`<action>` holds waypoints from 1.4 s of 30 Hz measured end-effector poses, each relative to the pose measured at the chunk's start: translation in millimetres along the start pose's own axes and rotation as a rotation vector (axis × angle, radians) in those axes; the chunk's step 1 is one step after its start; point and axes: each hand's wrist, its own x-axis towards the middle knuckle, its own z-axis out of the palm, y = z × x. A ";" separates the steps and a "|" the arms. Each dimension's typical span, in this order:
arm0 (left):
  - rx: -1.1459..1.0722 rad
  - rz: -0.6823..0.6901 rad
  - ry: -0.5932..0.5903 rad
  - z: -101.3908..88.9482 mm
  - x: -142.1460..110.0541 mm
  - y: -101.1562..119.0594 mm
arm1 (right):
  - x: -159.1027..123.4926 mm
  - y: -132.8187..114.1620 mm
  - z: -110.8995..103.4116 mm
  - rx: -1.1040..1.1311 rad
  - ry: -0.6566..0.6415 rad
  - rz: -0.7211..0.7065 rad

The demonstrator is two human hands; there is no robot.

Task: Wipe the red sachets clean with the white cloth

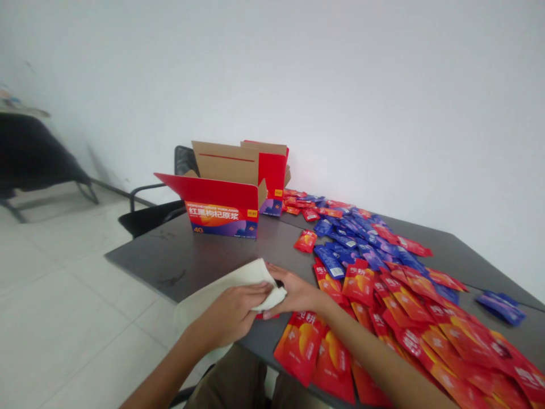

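A cream-white cloth (238,278), folded or bunched at one end, lies over the front edge of the table and hangs toward my lap. My left hand (238,312) grips it from the near side, fingers curled over its bunched end. On the other side, my right hand (293,291) has its thumb and fingers closed around the same end. A small strip of red packaging (269,315) shows beneath my hands. Close by my right forearm lie red pouches (300,343) with orange fruit pictures, overlapping in a heap.
Two open cardboard boxes, one red-and-blue in front (221,213) and another behind (272,176), stand at the table's far left. Blue pouches (357,241) and more red ones spread along the right of the dark table (170,250). A black chair (149,218) stands beyond the left edge.
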 end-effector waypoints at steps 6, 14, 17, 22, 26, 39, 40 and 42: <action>0.000 -0.063 0.041 -9.7 16.5 -21.8 | -1.3 1.5 1.4 0.013 0.007 0.045; 0.006 0.019 -0.075 -5.6 -0.9 4.6 | 0.0 2.4 0.3 -0.010 -0.024 0.040; -0.002 -0.036 -0.027 -7.9 6.7 -4.7 | -0.2 1.8 -0.6 -0.004 -0.042 0.016; 0.025 -0.079 0.004 -8.5 14.9 -9.7 | 0.0 0.6 -0.5 0.016 -0.039 0.020; 0.039 -0.004 -0.040 -2.6 2.3 3.9 | 1.3 -0.2 -0.4 0.012 -0.029 0.018; 0.057 0.013 -0.070 -4.3 -1.4 -1.3 | -1.1 4.6 1.2 -0.018 -0.031 0.090; 0.056 0.022 -0.074 -2.9 -3.3 -0.7 | -1.1 4.5 1.2 -0.019 -0.032 0.093; 0.064 -0.009 -0.052 -2.2 -1.9 -4.9 | -1.2 3.6 1.2 -0.019 -0.035 0.103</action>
